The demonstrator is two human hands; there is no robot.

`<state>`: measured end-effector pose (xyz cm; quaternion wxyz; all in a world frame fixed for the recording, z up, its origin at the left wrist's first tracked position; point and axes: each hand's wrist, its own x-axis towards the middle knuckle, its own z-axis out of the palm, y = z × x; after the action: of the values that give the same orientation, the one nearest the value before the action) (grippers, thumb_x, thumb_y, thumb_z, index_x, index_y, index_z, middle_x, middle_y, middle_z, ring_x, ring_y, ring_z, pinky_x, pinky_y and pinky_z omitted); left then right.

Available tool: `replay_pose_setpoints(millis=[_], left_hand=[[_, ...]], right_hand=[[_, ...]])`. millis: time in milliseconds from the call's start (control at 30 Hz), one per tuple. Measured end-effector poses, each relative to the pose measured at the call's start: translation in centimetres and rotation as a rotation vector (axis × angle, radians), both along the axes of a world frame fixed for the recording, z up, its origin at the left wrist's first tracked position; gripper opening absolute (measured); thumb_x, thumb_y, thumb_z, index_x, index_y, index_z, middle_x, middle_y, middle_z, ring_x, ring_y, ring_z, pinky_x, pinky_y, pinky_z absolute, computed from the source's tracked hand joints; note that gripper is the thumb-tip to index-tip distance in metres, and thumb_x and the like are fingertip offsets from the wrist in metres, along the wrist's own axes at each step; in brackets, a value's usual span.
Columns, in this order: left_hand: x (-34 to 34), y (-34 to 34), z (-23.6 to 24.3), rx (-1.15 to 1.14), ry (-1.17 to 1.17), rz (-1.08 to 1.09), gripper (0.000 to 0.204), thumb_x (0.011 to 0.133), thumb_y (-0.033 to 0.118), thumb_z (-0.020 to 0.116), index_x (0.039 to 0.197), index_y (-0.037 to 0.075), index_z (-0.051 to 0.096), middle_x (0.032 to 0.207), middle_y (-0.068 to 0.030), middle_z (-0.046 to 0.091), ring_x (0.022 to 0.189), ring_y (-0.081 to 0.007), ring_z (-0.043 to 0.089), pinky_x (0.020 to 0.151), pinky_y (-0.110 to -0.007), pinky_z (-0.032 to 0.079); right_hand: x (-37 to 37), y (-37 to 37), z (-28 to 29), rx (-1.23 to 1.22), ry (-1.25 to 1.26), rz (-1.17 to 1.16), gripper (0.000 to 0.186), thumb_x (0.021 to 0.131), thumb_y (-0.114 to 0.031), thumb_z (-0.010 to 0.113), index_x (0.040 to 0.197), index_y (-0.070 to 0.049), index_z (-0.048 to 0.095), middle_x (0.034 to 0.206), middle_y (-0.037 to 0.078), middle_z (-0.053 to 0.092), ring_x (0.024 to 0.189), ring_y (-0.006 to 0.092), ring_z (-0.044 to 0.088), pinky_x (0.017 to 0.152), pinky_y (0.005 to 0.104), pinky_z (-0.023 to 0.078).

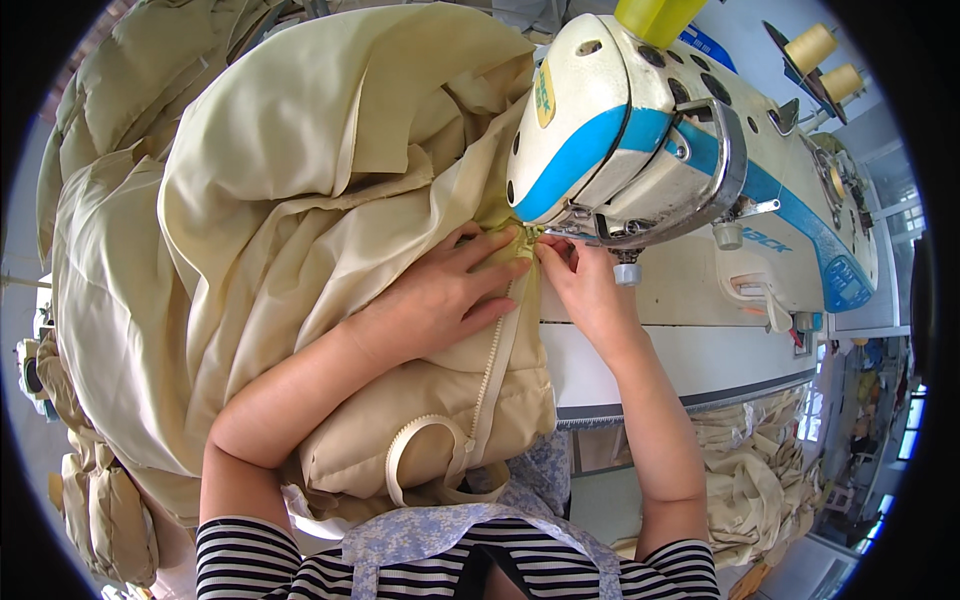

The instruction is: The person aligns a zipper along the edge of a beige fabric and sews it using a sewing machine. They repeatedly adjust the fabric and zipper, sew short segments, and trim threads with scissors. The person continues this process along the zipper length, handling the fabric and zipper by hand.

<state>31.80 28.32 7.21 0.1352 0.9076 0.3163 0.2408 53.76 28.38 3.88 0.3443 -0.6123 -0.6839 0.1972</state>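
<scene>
A bulky beige padded jacket is bunched up beside and under the head of a white and blue sewing machine. A zipper runs along the jacket's edge up toward the needle area, and its loose lower end curls in a loop over the near part. My left hand lies on the jacket with fingers spread, their tips beside the needle area. Just right of it, my right hand pinches the jacket's edge between thumb and fingers. The machine head hides the needle and presser foot.
The white machine table extends to the right, with a dark front edge. More beige fabric is heaped below it. Thread cones stand at the upper right, and a yellow container tops the machine. Other beige padded pieces hang at left.
</scene>
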Motion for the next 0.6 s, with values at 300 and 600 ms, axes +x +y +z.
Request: replay_pose_setpoints(millis=[300, 600], left_hand=[[0.4, -0.2, -0.1, 0.033, 0.040, 0.016, 0.045, 0.089, 0.027, 0.073, 0.130, 0.012, 0.064, 0.139, -0.0129, 0.057, 0.116, -0.0368, 0.055, 0.099, -0.045, 0.050], [0.7, 0.9, -0.4, 0.095, 0.047, 0.011, 0.046, 0.088, 0.029, 0.073, 0.130, 0.013, 0.065, 0.135, -0.0116, 0.059, 0.115, -0.0348, 0.054, 0.099, -0.045, 0.050]], right_hand=[[0.5, 0.2, -0.2, -0.120, -0.001, 0.011, 0.016, 0.092, -0.013, 0.070, 0.100, 0.000, 0.068, 0.083, 0.009, 0.071, 0.071, 0.0191, 0.064, 0.067, 0.0351, 0.053], [1.0, 1.6, 0.2, -0.086, -0.048, -0.044, 0.026, 0.086, -0.026, 0.073, 0.077, -0.001, 0.070, 0.071, 0.015, 0.070, 0.069, 0.0374, 0.069, 0.064, 0.0455, 0.054]])
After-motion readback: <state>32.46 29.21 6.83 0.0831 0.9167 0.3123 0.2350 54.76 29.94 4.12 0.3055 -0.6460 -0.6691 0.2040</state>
